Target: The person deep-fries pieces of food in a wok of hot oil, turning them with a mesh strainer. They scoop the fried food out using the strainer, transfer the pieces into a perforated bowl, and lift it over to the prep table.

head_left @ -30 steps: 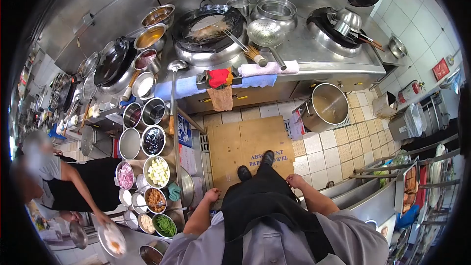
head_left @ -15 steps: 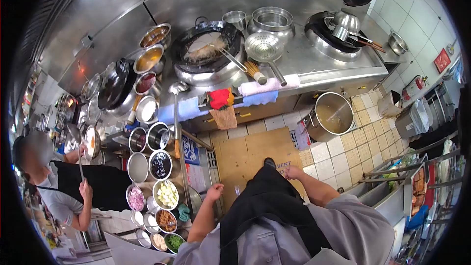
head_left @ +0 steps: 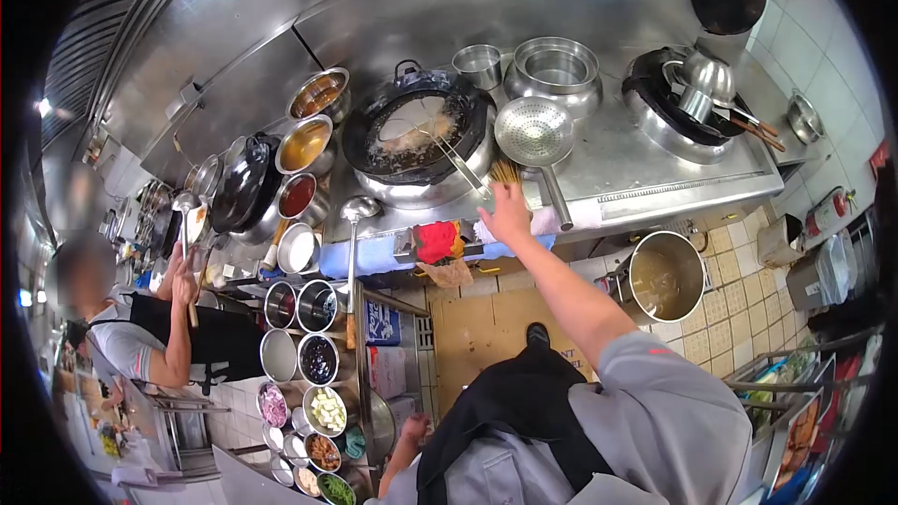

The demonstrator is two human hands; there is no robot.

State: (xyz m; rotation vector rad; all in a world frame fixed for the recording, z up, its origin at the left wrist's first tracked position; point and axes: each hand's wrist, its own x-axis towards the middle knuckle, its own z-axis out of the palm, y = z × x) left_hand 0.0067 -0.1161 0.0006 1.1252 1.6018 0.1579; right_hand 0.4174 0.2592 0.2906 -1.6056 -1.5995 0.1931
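My right hand (head_left: 508,215) reaches to the stove's front edge, thumb apart from the fingers, over the handle end of a bamboo brush (head_left: 505,173). Just left of it lies the handle of a wire skimmer (head_left: 463,168), which rests in a large wok (head_left: 383,154) of bubbling oil with something pale in it. A perforated ladle (head_left: 533,131) is on the right of my hand, above a pink towel (head_left: 585,215). Low beside my body, my left hand (head_left: 414,427) is loosely curled, with nothing visible in it.
On the left, a co-worker (head_left: 150,337) holds a ladle (head_left: 187,224). Bowls of sauces and cut ingredients (head_left: 325,410) line the left side. A large pot of liquid (head_left: 662,281) stands on the floor at right, near cardboard (head_left: 477,327). Another wok (head_left: 678,117) holds metal utensils.
My right hand has risen from beside my body to the brush at the stove's edge. My left hand stays low. The co-worker has moved from the bowls towards the stoves, ladle raised.
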